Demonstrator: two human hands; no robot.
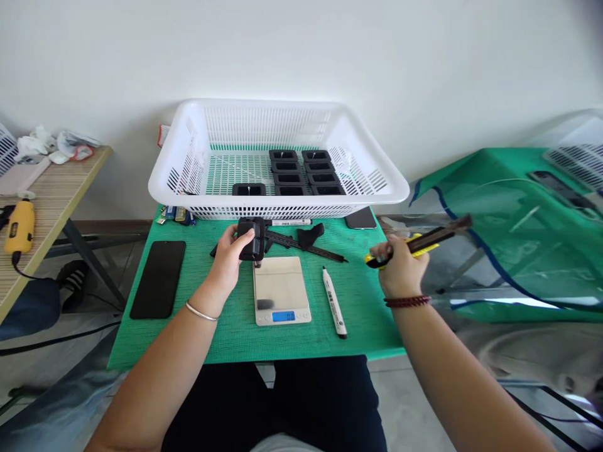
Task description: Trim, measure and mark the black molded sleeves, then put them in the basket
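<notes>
My left hand (230,251) is closed around a black rectangular block (252,237), held above the back left corner of a small digital scale (281,285). My right hand (402,267), over the table's right edge, grips a yellow-and-black utility knife (421,246) together with a long dark tool (445,233) whose kind I cannot make out. A black caliper (306,247) lies behind the scale, partly covered by the block and my left hand. To the scale's right rests a white marker (334,302). The scale's blue display seems to read zero.
A white plastic basket (279,207) at the back holds several black rectangular frames (287,167). On the green-covered table (226,342) lie a black phone (159,279), another marker (292,222) and a dark flat device (360,218). A yellow power tool (21,226) sits on the left table.
</notes>
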